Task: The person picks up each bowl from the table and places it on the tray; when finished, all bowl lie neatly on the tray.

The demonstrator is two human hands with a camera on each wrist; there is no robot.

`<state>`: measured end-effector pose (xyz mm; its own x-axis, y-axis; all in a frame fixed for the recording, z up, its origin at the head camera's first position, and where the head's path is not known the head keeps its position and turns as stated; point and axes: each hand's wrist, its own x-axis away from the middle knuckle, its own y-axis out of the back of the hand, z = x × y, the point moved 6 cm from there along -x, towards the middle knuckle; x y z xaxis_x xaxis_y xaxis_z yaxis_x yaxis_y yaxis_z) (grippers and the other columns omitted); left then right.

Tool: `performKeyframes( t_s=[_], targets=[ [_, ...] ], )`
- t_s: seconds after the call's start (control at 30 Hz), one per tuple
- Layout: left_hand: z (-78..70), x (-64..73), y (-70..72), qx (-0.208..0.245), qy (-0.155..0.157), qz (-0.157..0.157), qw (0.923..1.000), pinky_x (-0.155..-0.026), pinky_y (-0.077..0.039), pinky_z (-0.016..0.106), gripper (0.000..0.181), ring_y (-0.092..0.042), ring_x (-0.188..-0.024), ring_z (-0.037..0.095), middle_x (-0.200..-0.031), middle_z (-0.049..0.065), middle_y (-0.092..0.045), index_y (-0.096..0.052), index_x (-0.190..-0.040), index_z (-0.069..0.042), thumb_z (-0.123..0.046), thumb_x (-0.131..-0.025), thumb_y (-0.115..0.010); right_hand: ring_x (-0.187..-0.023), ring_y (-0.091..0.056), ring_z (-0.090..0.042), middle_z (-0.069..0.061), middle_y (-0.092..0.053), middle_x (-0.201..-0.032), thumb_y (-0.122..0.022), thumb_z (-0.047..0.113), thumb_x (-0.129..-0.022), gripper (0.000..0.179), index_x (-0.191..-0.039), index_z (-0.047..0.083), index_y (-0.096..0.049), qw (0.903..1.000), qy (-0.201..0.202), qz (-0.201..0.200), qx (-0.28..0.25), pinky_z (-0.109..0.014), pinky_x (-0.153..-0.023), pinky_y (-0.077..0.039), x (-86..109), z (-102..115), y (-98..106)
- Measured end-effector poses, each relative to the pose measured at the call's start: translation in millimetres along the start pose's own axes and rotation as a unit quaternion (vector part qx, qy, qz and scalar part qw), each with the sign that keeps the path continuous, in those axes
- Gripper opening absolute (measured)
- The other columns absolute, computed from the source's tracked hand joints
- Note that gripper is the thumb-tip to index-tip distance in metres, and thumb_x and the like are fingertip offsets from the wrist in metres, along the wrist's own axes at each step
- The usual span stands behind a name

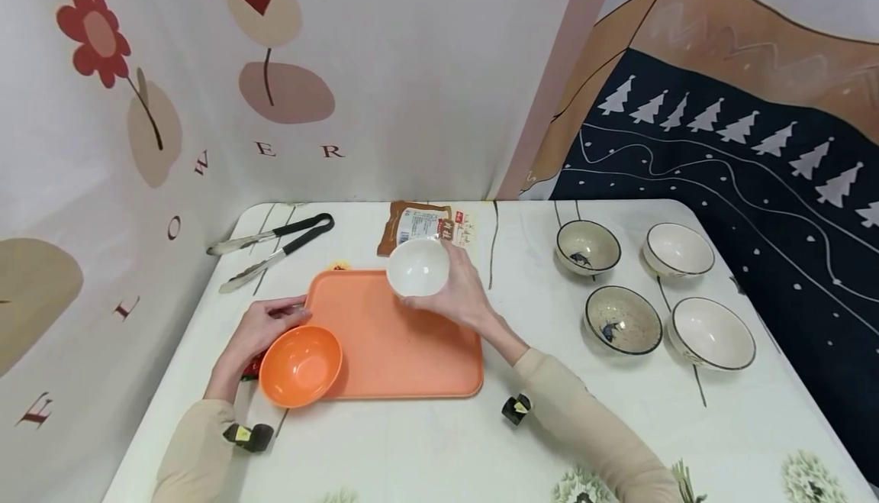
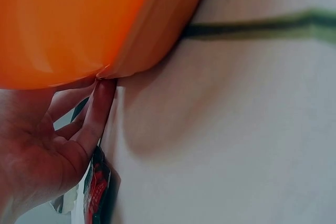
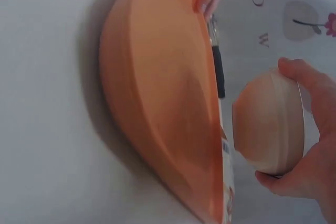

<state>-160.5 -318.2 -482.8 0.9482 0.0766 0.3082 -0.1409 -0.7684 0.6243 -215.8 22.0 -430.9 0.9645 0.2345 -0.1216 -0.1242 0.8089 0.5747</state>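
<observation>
In the head view my right hand [image 1: 463,289] grips a small white bowl [image 1: 417,267] over the far edge of an orange tray [image 1: 398,350]. Its thumb and fingers span the bowl's sides, plain in the right wrist view, where the white bowl [image 3: 270,121] is apart from the tray. My left hand [image 1: 257,335] holds an orange bowl [image 1: 301,365] at its far-left side, by the tray's left edge. The left wrist view has a fingertip against the orange bowl [image 2: 68,24]; part of that grip is hidden behind it. The bowl overhangs the tray.
Black-handled tongs [image 1: 281,247] lie at the back left. Behind the tray is a brown food packet [image 1: 419,224]. A red packet [image 1: 252,368] is partly hidden by the left hand. Two grey bowls [image 1: 587,247] and two white bowls [image 1: 713,333] stand at the right.
</observation>
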Motion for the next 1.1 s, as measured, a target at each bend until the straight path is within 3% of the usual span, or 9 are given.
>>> performKeyframes(
  t_s=[0.23,0.47,0.73,1.1],
  targets=[
    [0.9,-0.4,-0.7,0.006,0.003,0.003,1.0000,-0.078,-0.053,0.022,0.063,-0.066,-0.098,0.021,-0.131,0.024,-0.065,-0.056,-0.144,-0.005,-0.045,-0.097,-0.066,-0.124,-0.057,-0.029,-0.013,-0.047,-0.147,-0.092,0.053,-0.060,0.121,-0.156,0.010,-0.033,0.9975,0.038,0.057,0.019,-0.049,-0.098,-0.052,-5.8,17,-37],
    [1.0,1.8,1.1,0.003,0.001,0.000,1.0000,-0.081,-0.053,0.025,0.062,-0.067,-0.098,0.021,-0.131,0.023,-0.066,-0.056,-0.144,-0.006,-0.044,-0.097,-0.066,-0.125,-0.056,-0.027,-0.015,-0.047,-0.148,-0.094,0.047,-0.061,0.118,-0.154,0.006,-0.034,0.9921,0.070,0.103,0.018,-0.044,-0.099,-0.052,-13.7,31,-65],
    [1.1,1.2,1.4,0.009,0.004,0.003,0.9999,-0.080,-0.055,0.025,0.061,-0.067,-0.098,0.022,-0.129,0.023,-0.066,-0.054,-0.146,-0.006,-0.043,-0.098,-0.065,-0.121,-0.056,-0.023,-0.015,-0.047,-0.147,-0.092,0.051,-0.062,0.121,-0.155,0.003,-0.032,0.9886,0.071,0.130,0.028,-0.036,-0.097,-0.053,-21.7,40,-87],
    [0.5,-0.1,0.6,0.013,-0.009,-0.003,0.9999,-0.075,-0.054,0.022,0.059,-0.067,-0.092,0.018,-0.125,0.023,-0.069,-0.055,-0.144,-0.006,-0.041,-0.098,-0.066,-0.116,-0.057,-0.021,-0.013,-0.047,-0.144,-0.092,0.052,-0.062,0.120,-0.154,0.004,-0.032,0.9860,0.087,0.136,0.041,-0.032,-0.094,-0.054,-33.7,52,-110]
  ],
)
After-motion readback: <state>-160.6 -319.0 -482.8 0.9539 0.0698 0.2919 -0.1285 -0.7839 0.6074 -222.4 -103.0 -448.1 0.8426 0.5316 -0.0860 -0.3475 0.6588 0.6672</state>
